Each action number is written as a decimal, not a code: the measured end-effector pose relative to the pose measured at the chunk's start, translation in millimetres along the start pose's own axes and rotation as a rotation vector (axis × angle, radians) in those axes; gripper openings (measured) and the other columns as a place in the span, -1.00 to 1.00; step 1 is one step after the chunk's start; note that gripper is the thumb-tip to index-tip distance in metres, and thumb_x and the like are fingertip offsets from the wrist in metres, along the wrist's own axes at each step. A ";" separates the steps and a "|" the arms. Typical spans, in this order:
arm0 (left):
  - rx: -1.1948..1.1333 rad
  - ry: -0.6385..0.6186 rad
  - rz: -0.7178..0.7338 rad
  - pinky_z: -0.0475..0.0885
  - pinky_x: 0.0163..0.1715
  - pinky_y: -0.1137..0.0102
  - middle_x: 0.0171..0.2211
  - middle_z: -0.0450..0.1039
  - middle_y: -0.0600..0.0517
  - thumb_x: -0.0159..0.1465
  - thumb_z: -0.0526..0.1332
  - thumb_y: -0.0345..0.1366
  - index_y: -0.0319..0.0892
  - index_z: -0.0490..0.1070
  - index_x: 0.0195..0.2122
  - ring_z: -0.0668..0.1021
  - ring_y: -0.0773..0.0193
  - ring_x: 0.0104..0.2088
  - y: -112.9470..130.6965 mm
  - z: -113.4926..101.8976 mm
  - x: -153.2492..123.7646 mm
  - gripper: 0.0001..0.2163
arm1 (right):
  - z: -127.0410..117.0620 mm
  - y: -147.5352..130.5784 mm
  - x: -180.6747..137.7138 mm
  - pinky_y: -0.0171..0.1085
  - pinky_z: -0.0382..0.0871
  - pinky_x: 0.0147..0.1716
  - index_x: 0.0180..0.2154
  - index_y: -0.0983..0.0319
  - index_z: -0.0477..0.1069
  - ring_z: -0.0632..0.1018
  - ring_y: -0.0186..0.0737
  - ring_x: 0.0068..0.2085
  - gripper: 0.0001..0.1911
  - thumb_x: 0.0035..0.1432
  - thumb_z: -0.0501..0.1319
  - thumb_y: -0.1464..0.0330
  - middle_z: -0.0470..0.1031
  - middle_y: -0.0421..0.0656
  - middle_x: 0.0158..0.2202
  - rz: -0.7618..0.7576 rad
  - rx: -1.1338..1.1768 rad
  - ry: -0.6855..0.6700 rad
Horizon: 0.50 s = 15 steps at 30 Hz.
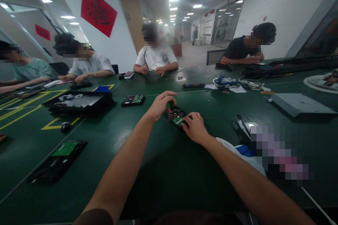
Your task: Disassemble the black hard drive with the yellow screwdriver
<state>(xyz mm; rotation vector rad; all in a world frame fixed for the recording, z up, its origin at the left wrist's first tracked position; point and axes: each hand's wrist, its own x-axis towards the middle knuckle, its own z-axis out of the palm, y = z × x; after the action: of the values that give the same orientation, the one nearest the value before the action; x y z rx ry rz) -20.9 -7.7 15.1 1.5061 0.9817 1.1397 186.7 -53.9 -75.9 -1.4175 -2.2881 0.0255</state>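
A hard drive (pixel 176 115) with a green circuit board lies on the dark green table (pixel 163 168) in front of me. My left hand (pixel 160 104) is closed round the handle of a small screwdriver (pixel 171 104), which stands upright on the drive's far end. My right hand (pixel 195 127) rests on the drive's near right corner, fingers curled over its edge and pressing it down.
Another hard drive (pixel 133 100) lies further back and a third drive (pixel 58 161) sits near left. A black tray (pixel 79 102) stands at the left, a grey box (pixel 299 103) and cables (pixel 248 83) at the right. Several people sit round the table.
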 end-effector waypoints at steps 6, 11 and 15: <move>-0.262 -0.050 -0.140 0.43 -0.54 0.41 -0.37 0.53 -0.05 0.18 0.21 -0.20 -0.16 0.39 -0.23 0.59 0.17 -0.31 -1.6 3.6 9.6 -0.81 | -6.2 0.5 -0.2 -0.07 0.36 -0.06 0.03 0.14 0.52 0.46 0.05 -0.03 -0.64 0.39 0.10 0.13 0.47 0.04 -0.04 0.075 -0.012 -0.063; -0.120 0.022 -0.070 0.40 -0.55 0.40 -0.28 0.55 -0.13 0.16 0.20 -0.20 -0.23 0.53 -0.36 0.56 0.18 -0.29 -6.3 -2.8 10.4 -0.79 | -5.1 -1.1 0.2 -0.21 0.35 -0.26 0.09 0.10 0.46 0.59 -0.08 -0.22 -0.62 0.45 0.00 0.13 0.61 -0.08 -0.18 0.129 0.041 -0.175; -0.135 0.084 -0.099 0.40 -0.53 0.44 -0.26 0.55 -0.11 0.17 0.22 -0.21 -0.24 0.58 -0.31 0.54 0.24 -0.30 -5.9 -9.6 10.2 -0.77 | -2.6 -0.7 1.8 -0.25 0.28 -0.37 0.11 0.11 0.42 0.60 -0.10 -0.31 -0.62 0.45 0.02 0.10 0.63 -0.09 -0.24 0.172 0.024 -0.164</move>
<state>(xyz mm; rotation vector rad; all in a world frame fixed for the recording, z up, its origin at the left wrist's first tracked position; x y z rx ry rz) -28.1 5.4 12.1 1.2975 1.0045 1.1823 186.4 -53.2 -72.7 -1.6511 -2.2776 0.2294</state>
